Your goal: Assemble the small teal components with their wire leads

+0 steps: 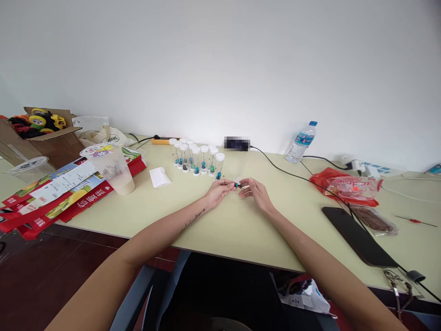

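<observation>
My left hand [217, 193] pinches a small blue-and-black piece [238, 185] between thumb and fingertips, just above the tabletop. Close on its right is my right hand [257, 194], its fingers curved and apart, the fingertips at the dark end of the piece. Whether they touch it is too small to tell. Behind my left hand stands a cluster of several clear tubes with white caps [204, 158], holding small blue, green and dark pieces with thin stems. The nearest capped tube [219, 166] is just beyond my left fingers.
A folded white tissue [160, 177] lies left of the tubes. Farther left are a drink cup [115, 172], red bags [87, 193] and a toy-filled cardboard box [51, 147]. To the right are a water bottle [301, 143], cables, a red plastic package [346, 186] and a black slab [358, 236].
</observation>
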A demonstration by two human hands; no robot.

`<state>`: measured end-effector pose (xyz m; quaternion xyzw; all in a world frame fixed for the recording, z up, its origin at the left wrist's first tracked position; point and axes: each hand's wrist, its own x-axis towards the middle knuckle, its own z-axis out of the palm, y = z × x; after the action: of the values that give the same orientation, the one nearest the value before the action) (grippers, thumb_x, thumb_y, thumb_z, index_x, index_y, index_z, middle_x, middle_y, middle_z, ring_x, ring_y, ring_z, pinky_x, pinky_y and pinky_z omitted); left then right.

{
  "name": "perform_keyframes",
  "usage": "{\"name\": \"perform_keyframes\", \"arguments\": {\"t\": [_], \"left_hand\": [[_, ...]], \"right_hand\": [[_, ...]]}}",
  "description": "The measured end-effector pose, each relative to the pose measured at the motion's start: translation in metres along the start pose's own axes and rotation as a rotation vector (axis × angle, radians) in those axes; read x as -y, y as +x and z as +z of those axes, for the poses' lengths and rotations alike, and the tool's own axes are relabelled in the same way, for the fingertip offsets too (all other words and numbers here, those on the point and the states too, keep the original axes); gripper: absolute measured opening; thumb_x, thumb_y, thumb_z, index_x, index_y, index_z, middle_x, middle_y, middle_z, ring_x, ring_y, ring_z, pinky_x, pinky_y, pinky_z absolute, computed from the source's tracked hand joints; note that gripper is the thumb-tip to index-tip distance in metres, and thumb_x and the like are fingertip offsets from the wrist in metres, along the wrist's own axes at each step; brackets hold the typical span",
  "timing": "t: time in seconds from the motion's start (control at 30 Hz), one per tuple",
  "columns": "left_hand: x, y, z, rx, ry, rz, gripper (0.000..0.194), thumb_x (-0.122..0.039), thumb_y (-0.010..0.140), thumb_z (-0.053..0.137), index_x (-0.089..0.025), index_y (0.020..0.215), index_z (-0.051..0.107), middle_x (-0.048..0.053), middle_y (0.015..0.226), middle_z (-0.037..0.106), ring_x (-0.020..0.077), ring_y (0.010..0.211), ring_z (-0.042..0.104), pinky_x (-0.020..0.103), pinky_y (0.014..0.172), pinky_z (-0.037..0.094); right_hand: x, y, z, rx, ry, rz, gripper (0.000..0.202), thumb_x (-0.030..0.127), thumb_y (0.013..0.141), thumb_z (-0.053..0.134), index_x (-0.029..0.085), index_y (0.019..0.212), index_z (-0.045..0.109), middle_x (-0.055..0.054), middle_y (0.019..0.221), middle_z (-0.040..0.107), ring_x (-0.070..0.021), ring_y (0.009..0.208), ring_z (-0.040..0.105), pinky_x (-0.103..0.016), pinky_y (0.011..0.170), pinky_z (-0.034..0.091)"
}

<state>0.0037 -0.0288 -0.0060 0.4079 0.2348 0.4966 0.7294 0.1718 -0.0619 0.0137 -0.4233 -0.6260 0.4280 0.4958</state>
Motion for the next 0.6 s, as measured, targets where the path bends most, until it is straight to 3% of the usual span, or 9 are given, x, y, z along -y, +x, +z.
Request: {"name": "perform_keyframes", "arguments": {"t": [0.6], "left_hand": [[0.0012,0.0012,-0.002,0.01,0.002,0.006,0.019,-0.016,0.059,0.073,-0.01,0.074,0.063,0.003,0.073,0.064,0.0116,0.072,0.061,0.032,0.089,0.039]], "right_hand": [[-0.0006,0.0001,0.0007,-0.028,-0.01,0.029,0.054,0.061,0.08,0.037,0.013,0.088,0.06,-0.011,0.09,0.06,-0.0146,0.062,0.061,-0.029,0.056,0.054]]}}
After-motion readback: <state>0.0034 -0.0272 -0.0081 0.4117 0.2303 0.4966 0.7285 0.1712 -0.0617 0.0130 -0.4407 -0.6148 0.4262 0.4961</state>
